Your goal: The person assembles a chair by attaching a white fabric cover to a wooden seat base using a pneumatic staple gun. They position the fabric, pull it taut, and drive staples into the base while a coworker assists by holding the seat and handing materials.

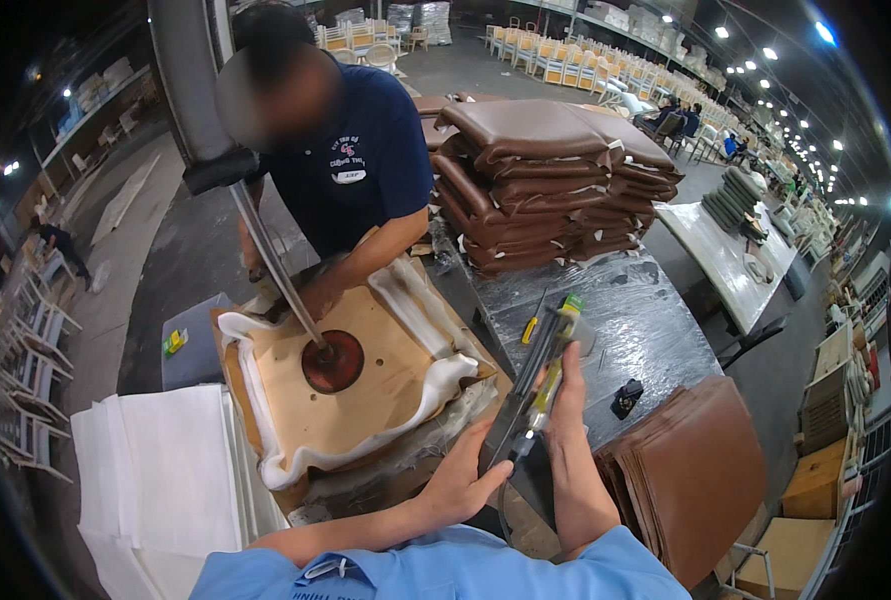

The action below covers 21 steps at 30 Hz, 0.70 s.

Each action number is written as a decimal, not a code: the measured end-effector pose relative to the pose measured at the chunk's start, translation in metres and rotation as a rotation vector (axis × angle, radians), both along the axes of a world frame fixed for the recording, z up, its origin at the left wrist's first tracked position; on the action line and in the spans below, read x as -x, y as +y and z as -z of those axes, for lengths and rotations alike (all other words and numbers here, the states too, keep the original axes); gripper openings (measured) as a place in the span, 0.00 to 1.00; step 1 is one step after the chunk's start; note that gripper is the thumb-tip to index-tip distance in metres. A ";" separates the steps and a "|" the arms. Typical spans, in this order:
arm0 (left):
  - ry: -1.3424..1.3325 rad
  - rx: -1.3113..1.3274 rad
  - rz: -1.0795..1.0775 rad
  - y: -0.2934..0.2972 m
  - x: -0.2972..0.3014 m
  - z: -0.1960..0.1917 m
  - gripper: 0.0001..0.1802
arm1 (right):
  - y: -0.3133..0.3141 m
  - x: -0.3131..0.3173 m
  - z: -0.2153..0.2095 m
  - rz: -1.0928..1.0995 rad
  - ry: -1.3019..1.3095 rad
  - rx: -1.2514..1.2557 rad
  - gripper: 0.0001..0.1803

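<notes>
Now both hands (510,440) clamp the staple gun (540,385), long axis up-right, w/ nose away.

Both hands at 6 o'clock hold a staple gun (537,385): left hand (460,480) cups its lower end, right hand (563,390) grips the body. Wooden seat board (385,385) w/ white foam sits near centre, under a round press pad (332,362). Co-worker's hand (315,297) rests on the board at 11. Stack of brown cushions (555,185) at 1; brown covers (690,470) at 4.
</notes>
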<state>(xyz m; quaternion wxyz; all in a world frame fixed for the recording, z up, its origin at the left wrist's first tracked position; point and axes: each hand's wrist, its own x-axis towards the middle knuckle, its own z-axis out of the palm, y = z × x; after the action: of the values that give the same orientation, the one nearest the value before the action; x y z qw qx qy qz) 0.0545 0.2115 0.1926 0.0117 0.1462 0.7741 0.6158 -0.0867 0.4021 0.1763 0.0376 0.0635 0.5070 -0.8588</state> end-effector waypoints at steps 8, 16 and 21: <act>-0.129 -0.232 -0.103 0.000 0.003 -0.001 0.28 | -0.027 -0.046 0.019 -0.242 0.114 -0.076 0.29; -0.322 -0.313 -0.176 -0.014 0.000 0.004 0.24 | -0.040 -0.065 0.032 -0.265 0.135 -0.003 0.24; -0.273 -0.518 0.010 -0.027 -0.004 0.022 0.22 | -0.033 -0.084 -0.001 -0.387 0.065 0.082 0.28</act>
<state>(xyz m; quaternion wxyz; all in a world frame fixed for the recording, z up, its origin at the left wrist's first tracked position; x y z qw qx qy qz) 0.0580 0.1841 0.1701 0.0809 0.0637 0.5817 0.8069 -0.0031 0.3687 0.1771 0.1881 -0.0645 0.4753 -0.8571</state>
